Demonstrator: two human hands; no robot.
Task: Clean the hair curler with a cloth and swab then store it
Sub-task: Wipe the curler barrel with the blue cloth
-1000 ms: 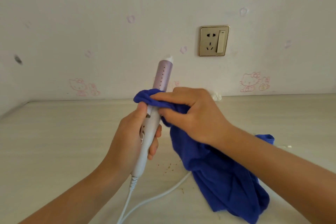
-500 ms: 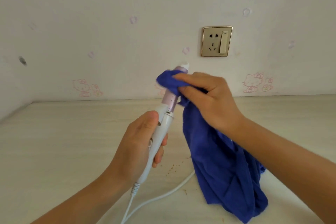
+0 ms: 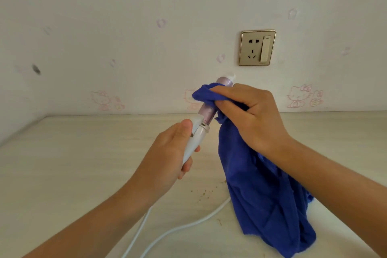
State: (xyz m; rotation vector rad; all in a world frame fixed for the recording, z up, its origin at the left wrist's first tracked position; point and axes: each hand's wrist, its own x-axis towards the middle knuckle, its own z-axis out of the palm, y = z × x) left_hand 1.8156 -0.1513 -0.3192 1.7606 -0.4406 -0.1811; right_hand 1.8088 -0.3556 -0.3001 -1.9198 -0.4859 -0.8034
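Observation:
The hair curler (image 3: 206, 114) has a white handle and a lilac barrel with a white tip, and it tilts up to the right above the table. My left hand (image 3: 167, 157) grips its white handle. My right hand (image 3: 247, 115) pinches a blue cloth (image 3: 266, 199) around the upper part of the barrel, just below the tip. The rest of the cloth hangs down and its lower end rests on the table. The curler's white cord (image 3: 184, 226) trails from the handle across the table. No swab is visible.
A pale wooden table (image 3: 73, 163) runs to a wall (image 3: 125, 27) with cartoon stickers. A gold wall socket with a switch (image 3: 257, 48) sits behind the curler. Small brown crumbs (image 3: 204, 192) lie on the table near the cord.
My right hand slid the cloth up the barrel from near the handle to just below the tip. The curler tilted further to the right. More of the cloth lifted off the table.

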